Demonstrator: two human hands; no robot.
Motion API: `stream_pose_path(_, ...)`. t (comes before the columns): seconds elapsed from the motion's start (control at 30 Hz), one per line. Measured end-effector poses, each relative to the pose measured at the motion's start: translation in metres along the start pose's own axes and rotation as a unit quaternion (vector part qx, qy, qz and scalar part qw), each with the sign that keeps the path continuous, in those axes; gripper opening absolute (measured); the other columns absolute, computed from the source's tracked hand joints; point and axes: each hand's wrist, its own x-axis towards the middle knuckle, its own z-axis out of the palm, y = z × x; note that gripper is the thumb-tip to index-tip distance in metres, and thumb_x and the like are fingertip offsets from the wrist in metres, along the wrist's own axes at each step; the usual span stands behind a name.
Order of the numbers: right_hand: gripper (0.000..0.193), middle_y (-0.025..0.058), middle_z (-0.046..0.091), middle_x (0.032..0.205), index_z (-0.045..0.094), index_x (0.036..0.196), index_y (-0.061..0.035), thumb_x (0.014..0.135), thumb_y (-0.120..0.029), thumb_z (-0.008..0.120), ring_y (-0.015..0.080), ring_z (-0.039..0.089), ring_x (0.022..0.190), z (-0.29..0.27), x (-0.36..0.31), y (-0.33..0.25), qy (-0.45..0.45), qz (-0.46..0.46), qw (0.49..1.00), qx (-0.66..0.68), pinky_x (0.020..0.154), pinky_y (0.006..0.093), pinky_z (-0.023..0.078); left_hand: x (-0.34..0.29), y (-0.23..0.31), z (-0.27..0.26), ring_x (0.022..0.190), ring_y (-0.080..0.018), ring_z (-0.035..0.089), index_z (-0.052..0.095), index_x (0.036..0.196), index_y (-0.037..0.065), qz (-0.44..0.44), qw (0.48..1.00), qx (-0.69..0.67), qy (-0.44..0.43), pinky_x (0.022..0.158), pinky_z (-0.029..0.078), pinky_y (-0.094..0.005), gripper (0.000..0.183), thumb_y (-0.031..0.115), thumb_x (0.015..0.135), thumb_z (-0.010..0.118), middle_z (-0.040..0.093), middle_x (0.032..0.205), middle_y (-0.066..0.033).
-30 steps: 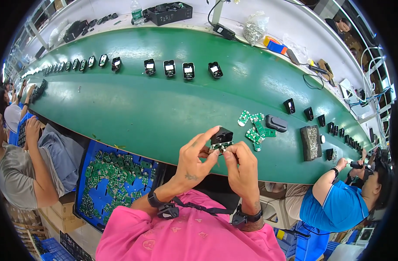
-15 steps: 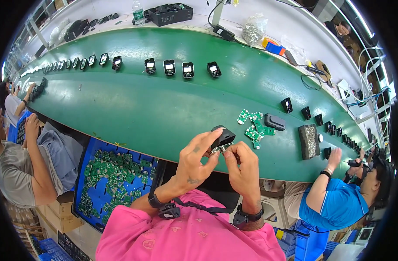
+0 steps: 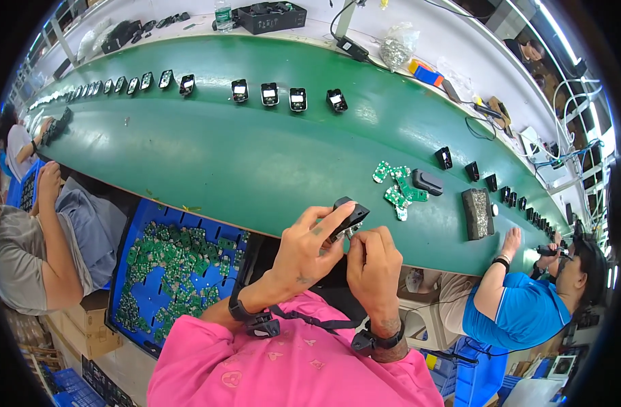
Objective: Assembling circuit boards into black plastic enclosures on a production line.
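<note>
The black housing (image 3: pixel 352 211) is near the middle of the frame, just below centre and raised in front of the person's pink shirt (image 3: pixel 290 366). It is a small, boxy plastic shell with a smooth dark outer face, tilted so that its open side turns toward the lower edge of the frame. Pale and silvery parts show along that side (too small to tell apart). The left hand (image 3: pixel 309 245) grips the shell, fingers over its upper face and thumb bent in below. The right hand (image 3: pixel 374 263) has its thumb and forefinger pressed together at the lower right of the open side; whether a tiny part is caught between them cannot be told.

Right of centre, a loose heap of green circuit boards (image 3: pixel 397 195) lies on the green counter (image 3: pixel 249 159), just beside a dark grey oblong case (image 3: pixel 428 182). Further right is a dark rectangular block (image 3: pixel 477 215) with a speckled top. Black shells with white patches, among them an upright shell (image 3: pixel 297 100), line the upper part of the counter. At lower left, a blue tray (image 3: pixel 147 283) holds many more boards.
</note>
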Motion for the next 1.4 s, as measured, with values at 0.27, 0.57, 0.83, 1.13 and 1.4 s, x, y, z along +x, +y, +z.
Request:
stream_pose_path(0.27, 0.007, 0.0143, 0.058, 0.081, 0.06, 0.09, 0.0005, 0.086, 0.002, 0.065, 0.0332, 0.06, 0.065, 0.004, -0.011, -0.007, 0.004, -0.032, 0.999, -0.017, 0.056, 0.0421, 0.046, -0.009, 0.005, -0.017, 0.068, -0.0202, 0.067, 0.057, 0.137, 0.011, -0.129, 0.985, -0.1, -0.064, 0.06, 0.056, -0.0332, 0.055, 0.003, 0.084, 0.069, 0.061, 0.104, -0.0152)
stream_pose_path(0.57, 0.009, 0.0133, 0.055, 0.084, 0.058, 0.095, -0.0024, 0.089, -0.001, 0.065, 0.0334, 0.06, 0.069, 0.012, -0.008, -0.01, -0.032, -0.024, 0.997, -0.061, 0.059, 0.0432, 0.048, -0.018, -0.005, -0.007, 0.067, -0.0289, 0.064, 0.058, 0.137, 0.015, -0.02, 0.999, 0.029, 0.014, 0.06, 0.055, -0.0384, 0.06, 0.006, 0.078, 0.071, 0.061, 0.103, -0.0146)
stream_pose_path(0.83, 0.013, 0.0127, 0.057, 0.081, 0.062, 0.091, 0.0004, 0.09, -0.011, 0.069, 0.0285, 0.058, 0.068, 0.03, -0.004, 0.018, 0.016, 0.114, 0.992, 0.052, 0.061, 0.0395, 0.047, -0.015, -0.043, -0.004, 0.088, -0.01, 0.064, 0.055, 0.138, 0.004, -0.191, 0.954, -0.23, -0.014, 0.071, 0.056, -0.024, 0.052, 0.001, 0.087, 0.065, 0.056, 0.106, -0.005)
stream_pose_path(1.13, 0.017, 0.0076, 0.061, 0.076, 0.06, 0.088, 0.0017, 0.098, -0.012, 0.06, 0.0152, 0.055, 0.065, 0.035, -0.014, 0.055, -0.069, 0.119, 0.987, 0.088, 0.056, 0.0352, 0.042, -0.011, -0.055, 0.0, 0.082, -0.0091, 0.064, 0.052, 0.14, 0.008, -0.286, 0.856, -0.401, -0.156, 0.073, 0.054, -0.0238, 0.057, -0.001, 0.086, 0.066, 0.061, 0.112, -0.0072)
stream_pose_path(1.4, 0.01, 0.0033, 0.059, 0.072, 0.061, 0.093, 0.0013, 0.096, -0.008, 0.063, 0.0105, 0.056, 0.058, 0.043, -0.003, 0.053, -0.033, 0.192, 0.941, 0.276, 0.051, 0.0246, 0.043, 0.004, -0.057, 0.021, 0.096, -0.0083, 0.062, 0.053, 0.14, 0.006, -0.185, 0.96, -0.2, -0.067, 0.076, 0.055, -0.0246, 0.057, 0.001, 0.086, 0.07, 0.065, 0.118, -0.0076)
